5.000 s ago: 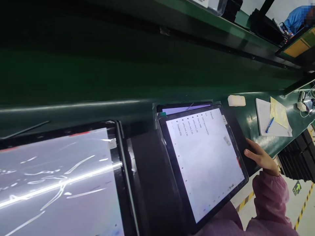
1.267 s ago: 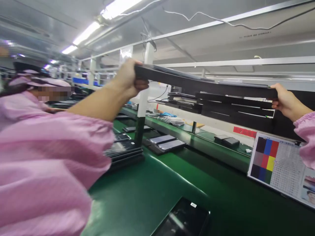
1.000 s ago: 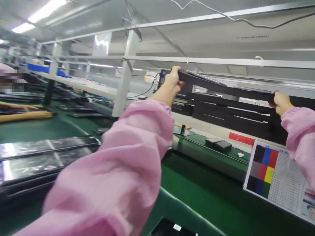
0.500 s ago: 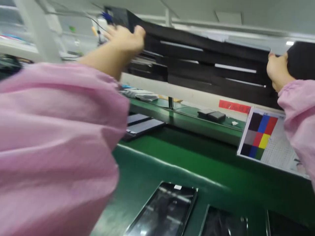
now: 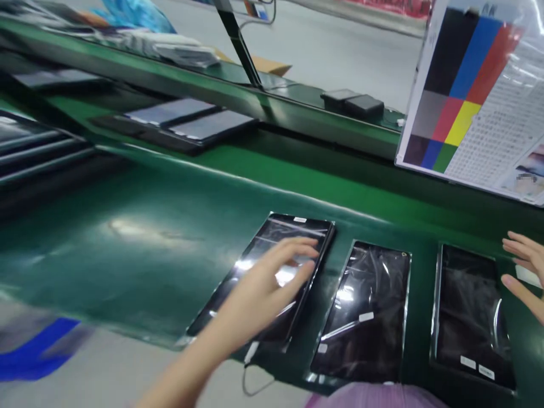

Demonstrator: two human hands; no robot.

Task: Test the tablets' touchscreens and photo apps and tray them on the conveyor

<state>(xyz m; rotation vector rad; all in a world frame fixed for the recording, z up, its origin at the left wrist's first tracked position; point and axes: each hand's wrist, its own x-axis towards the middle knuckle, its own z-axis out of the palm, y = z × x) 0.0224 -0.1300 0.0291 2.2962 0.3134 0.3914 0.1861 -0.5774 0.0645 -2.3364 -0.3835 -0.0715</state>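
Note:
My left hand (image 5: 272,277) hovers over a black tablet (image 5: 255,266) with a glossy screen and a small white label at its top. Its fingers are slightly curved, with the thumb apart and nothing between them. A thin white cable (image 5: 251,352) hangs at that tablet's lower end. My right hand (image 5: 527,269), cut off by the right edge, has its fingers spread near a third tablet (image 5: 471,317). Between them lies a second tablet (image 5: 365,311) in clear film with small white labels. Whether my left hand touches the screen I cannot tell.
The tablets lie on a green mat (image 5: 140,238). Behind it runs a green belt (image 5: 314,175) carrying pale-topped flat devices (image 5: 212,124). A colour chart sheet (image 5: 471,107) hangs at the right. Dark stacked trays (image 5: 38,153) stand left. Two black boxes (image 5: 363,106) sit on the ledge.
Both hands have let go of the long black slotted tray held up high and come down to the tablets. My view has tilted downward, so the upper shelf is out of sight.

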